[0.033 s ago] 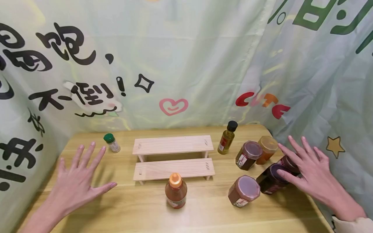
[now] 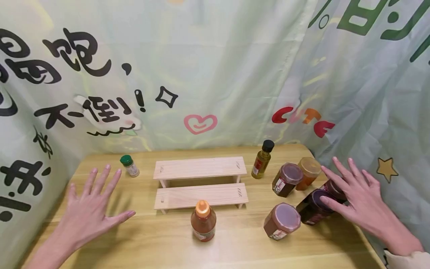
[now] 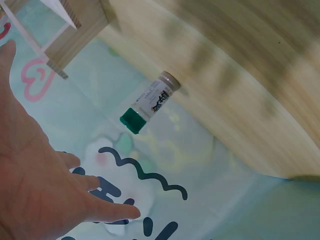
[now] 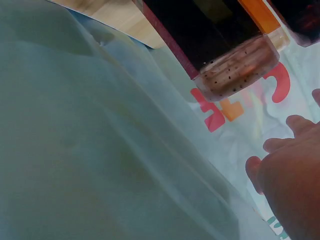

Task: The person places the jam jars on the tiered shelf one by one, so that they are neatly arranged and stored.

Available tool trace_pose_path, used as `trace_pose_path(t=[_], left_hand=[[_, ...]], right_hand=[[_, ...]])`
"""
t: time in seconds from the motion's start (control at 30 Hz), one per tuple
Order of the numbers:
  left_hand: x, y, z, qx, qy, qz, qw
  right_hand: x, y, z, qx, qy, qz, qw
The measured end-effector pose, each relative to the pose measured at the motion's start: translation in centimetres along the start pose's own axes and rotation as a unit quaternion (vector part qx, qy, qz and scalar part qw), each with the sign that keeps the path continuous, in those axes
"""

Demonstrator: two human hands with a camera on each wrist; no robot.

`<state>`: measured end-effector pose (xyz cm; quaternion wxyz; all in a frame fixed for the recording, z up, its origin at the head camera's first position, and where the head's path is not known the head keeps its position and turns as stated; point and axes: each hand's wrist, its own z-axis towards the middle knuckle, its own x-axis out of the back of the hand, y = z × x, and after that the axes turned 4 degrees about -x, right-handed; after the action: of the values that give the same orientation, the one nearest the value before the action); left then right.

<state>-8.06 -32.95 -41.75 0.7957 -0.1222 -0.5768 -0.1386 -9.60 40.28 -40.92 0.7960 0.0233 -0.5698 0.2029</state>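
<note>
My left hand (image 2: 89,211) hovers above the left of the table, fingers spread and holding nothing. Nearest to it is a small green-capped spice shaker (image 2: 130,166); the left wrist view shows the same shaker (image 3: 151,100) standing on the wood. On the right, my right hand (image 2: 359,196) is held with spread fingers over a dark jar (image 2: 314,209) and another dark jar (image 2: 333,189), partly covering them. Whether it touches either one I cannot tell. In the right wrist view a dark jar (image 4: 235,70) with a clear speckled lid is close to the fingers.
A two-step wooden rack (image 2: 201,196) stands mid-table, with an orange-capped sauce bottle (image 2: 203,222) before it. To its right are a black-capped oil bottle (image 2: 262,160), a dark jar (image 2: 285,181), an amber jar (image 2: 308,173) and a reddish jar (image 2: 281,222). A printed cloth (image 2: 228,74) hangs behind.
</note>
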Motion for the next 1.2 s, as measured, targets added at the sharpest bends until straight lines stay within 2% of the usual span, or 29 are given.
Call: trace_pose_path(t=[0.23,0.47,0.63,0.8,0.97,1.1,1.2], left_hand=[[0.1,0.3,0.5,0.005,-0.008,-0.011,0.9999],[-0.2,1.6,2.2,0.01,-0.028,-0.029,0.9991],[-0.7,2.9,3.6,0.009,-0.031,-0.087,0.9957],[-2.4,4.1,4.6,0.016,-0.043,-0.172,0.9841],[-4.6,5.0,5.2,0.032,-0.052,-0.247,0.967],[-5.9,5.6,5.6,0.036,-0.06,-0.285,0.956],[-6.5,5.9,5.9,0.034,-0.059,-0.297,0.9523]], right_hand=[[-0.4,0.0,-1.1,-0.023,0.009,0.026,0.999],[-0.6,0.6,-1.7,-0.05,0.026,0.057,0.997],[-0.8,0.7,-2.0,-0.066,0.037,0.087,0.993],[-1.2,1.0,-2.4,-0.098,0.022,0.142,0.985],[-1.9,2.2,-2.7,-0.118,0.016,0.18,0.976],[-2.4,3.0,-2.8,-0.14,0.027,0.197,0.97],[-2.8,3.3,-3.0,-0.162,0.039,0.193,0.967]])
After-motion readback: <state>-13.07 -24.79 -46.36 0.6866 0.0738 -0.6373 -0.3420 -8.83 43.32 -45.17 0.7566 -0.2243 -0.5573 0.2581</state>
